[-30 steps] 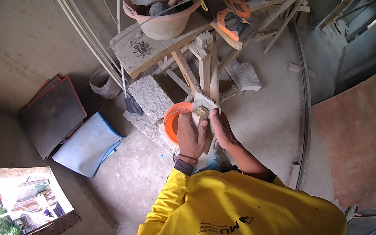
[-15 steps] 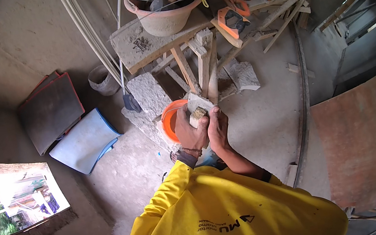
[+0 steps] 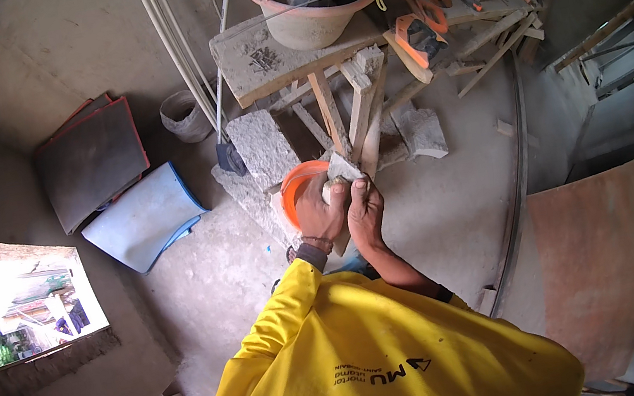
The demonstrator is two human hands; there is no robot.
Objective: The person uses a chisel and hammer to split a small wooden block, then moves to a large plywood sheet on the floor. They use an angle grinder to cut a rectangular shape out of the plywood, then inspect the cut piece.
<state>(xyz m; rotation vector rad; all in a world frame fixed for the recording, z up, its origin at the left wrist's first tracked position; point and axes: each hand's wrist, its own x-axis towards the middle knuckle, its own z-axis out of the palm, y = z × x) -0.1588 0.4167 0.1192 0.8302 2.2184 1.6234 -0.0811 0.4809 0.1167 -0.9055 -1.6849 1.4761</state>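
A: Where are the hands?

B: Mid-view, side by side and close together. The left hand (image 3: 319, 213) is curled around a pale chunk (image 3: 333, 185), its thumb laid over it.

A: And the right hand (image 3: 366, 205)?

B: Narrow, fingers bent, thumb pointing towards 12 o'clock. It sits against the near edge of a grey piece (image 3: 343, 166); whether it grips that piece I cannot tell (the fingers hide the contact).

A: So where is the chunk, exactly?

B: Under the left thumb, mostly covered, with the grey piece just beyond it at 1 o'clock.

A: What stands about?

B: From the hands, an orange bucket (image 3: 289, 198) is at 10 o'clock, partly hidden behind the left hand. A rough pale block (image 3: 264, 146) lies further out, between 10 and 11.

A: And farther off?

B: At 12 o'clock, a plank bench (image 3: 237, 62) carries a dusty tub (image 3: 309, 25). An orange and black tool handle (image 3: 406, 40) is at 1, a blue-edged mat (image 3: 144, 214) at 9, and a reddish-brown sheet (image 3: 600, 260) at 4, well apart from the hands.
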